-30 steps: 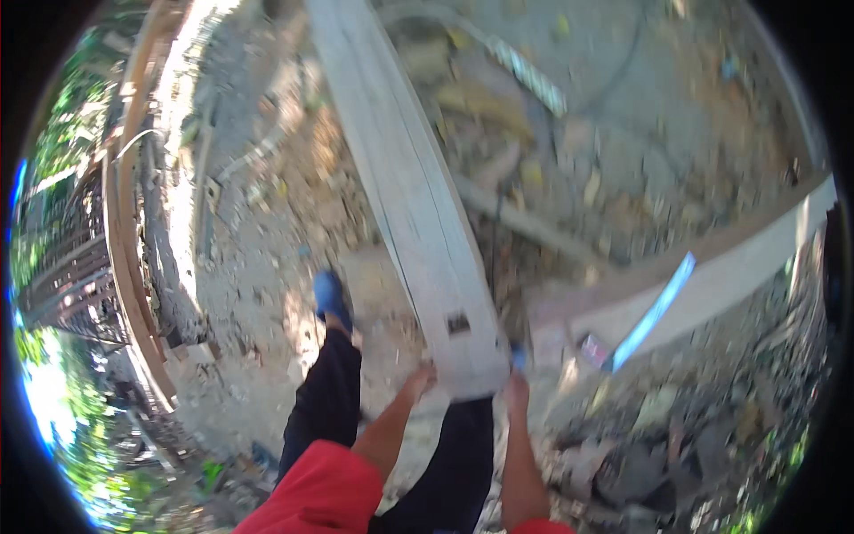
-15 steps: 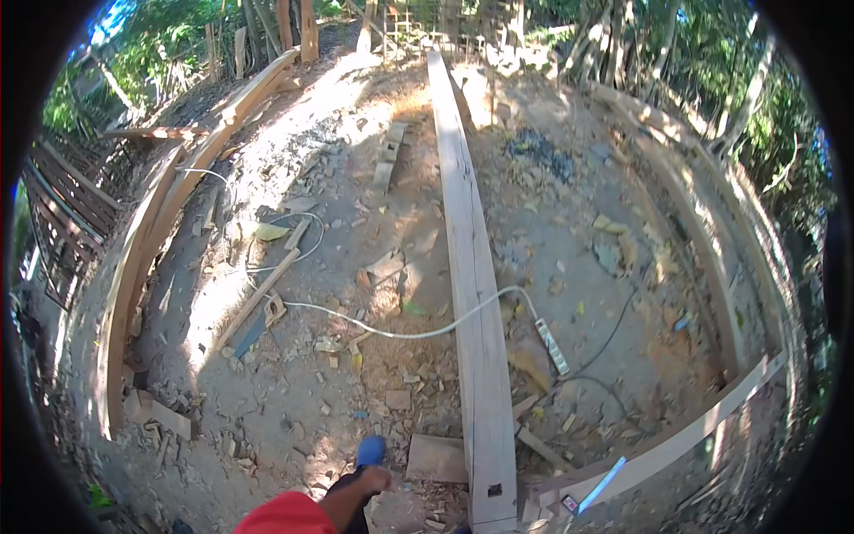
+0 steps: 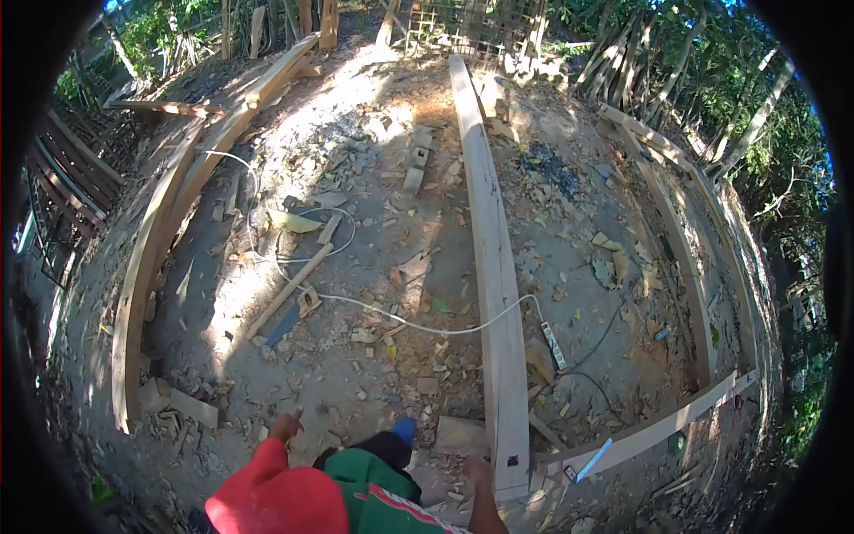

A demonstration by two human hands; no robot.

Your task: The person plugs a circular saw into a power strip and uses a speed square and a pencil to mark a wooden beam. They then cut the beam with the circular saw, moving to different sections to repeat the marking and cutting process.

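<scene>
The dirt ground (image 3: 374, 356) of the yard takes up most of my view now — a second ago I was looking almost straight down at my feet, and since then my head has come up, so the whole site shows. The long pale wooden beam (image 3: 495, 294) runs from just beside my right hand away to the far edge of the ground, lying flat and, as I judge it, unmoved. A curved plank (image 3: 147, 267) lines the left edge; a straighter pale board (image 3: 654, 429) crosses the near right corner. A white cable (image 3: 391, 316) loops over the beam to a power strip (image 3: 552, 345).

My right hand (image 3: 474, 470) sits near the beam's near end, no longer gripping it as before — whether it touches I cannot tell, nor how its fingers are spread. My left hand (image 3: 286, 425) hangs free over the chips, fingers loosely out, holding nothing.
</scene>
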